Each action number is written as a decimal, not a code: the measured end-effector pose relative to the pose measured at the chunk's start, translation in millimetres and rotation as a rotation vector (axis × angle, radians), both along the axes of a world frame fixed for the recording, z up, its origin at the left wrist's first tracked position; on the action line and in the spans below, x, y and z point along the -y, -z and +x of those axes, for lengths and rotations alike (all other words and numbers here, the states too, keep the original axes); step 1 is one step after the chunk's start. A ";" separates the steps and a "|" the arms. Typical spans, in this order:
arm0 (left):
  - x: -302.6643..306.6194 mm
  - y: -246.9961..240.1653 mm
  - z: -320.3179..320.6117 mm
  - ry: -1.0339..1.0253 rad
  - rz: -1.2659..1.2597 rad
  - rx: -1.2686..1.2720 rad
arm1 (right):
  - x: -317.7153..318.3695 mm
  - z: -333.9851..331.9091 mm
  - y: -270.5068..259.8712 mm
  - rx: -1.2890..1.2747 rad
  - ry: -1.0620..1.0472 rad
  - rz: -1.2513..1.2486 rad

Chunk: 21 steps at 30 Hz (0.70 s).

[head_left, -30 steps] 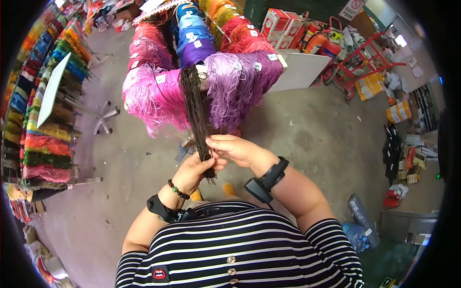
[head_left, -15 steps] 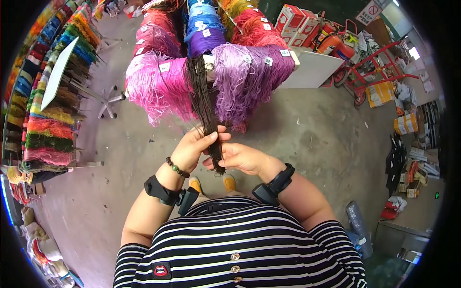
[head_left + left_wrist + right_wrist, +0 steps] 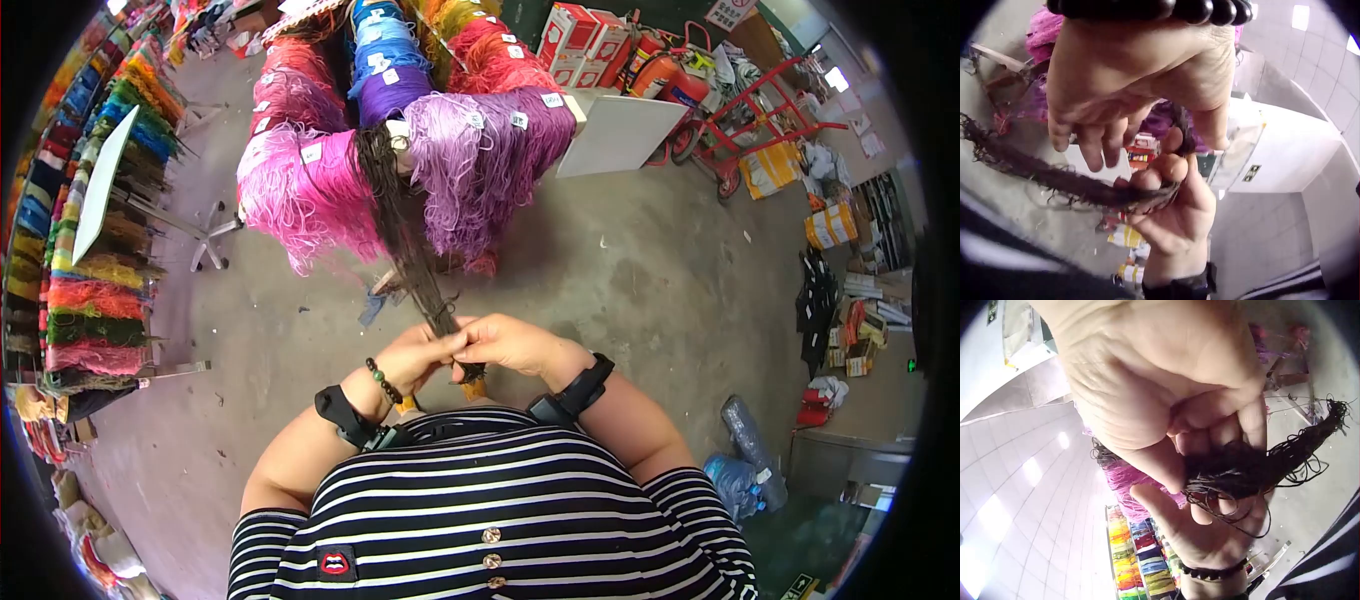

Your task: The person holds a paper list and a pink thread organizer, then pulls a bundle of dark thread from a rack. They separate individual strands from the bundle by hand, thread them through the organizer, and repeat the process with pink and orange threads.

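A dark brown skein of thin cord (image 3: 425, 280) hangs from the near end of the rack and slants down to both hands in front of the body. My right hand (image 3: 515, 345) pinches it near its lower end; in the right wrist view the thumb (image 3: 1160, 465) presses the bundle against curled fingers, and loose loops stick out. Close beside, my left hand (image 3: 415, 360) has its thumb extended toward the right hand. The left wrist view shows the left fingers (image 3: 1094, 147) loosely spread and hanging, with the skein passing behind them.
Pink skeins (image 3: 310, 200) and purple skeins (image 3: 490, 160) flank the brown one on the rack. A shelf of coloured skeins (image 3: 95, 290) stands at left, with a wheeled stand (image 3: 205, 235) beside it. At right are a white board (image 3: 620, 135) and a red hand truck (image 3: 760, 115).
The left hand has come down from higher on the skein, and both hands now meet near its lower end. The skein slants more to the right. The head view has shifted slightly.
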<state>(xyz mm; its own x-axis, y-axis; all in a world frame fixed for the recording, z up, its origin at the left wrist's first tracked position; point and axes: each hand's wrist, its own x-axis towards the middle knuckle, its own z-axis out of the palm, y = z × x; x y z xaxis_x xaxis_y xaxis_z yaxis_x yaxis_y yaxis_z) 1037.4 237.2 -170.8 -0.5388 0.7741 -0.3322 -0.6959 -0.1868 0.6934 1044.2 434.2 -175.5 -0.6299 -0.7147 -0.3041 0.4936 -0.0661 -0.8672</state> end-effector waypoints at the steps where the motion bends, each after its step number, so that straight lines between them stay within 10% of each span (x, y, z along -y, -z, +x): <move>1: -1.3 -3.5 -5.1 -0.132 -0.192 -0.057 | 0.0 3.0 -2.5 0.024 -0.025 0.048; 7: 31.5 -70.9 -68.5 -0.791 0.210 -0.066 | 1.1 6.2 -28.0 0.038 -0.034 0.144; 11: 43.6 -39.2 -37.6 -0.668 -0.299 0.170 | 6.6 8.0 -39.9 0.028 -0.012 0.106; 16: 19.3 -7.3 8.9 0.054 -0.025 -0.063 | 7.3 9.8 -36.8 -0.162 -0.085 0.140; 21: 11.3 -61.1 -11.0 -0.411 -0.167 -0.044 | 10.8 8.5 -40.8 -0.128 -0.048 0.146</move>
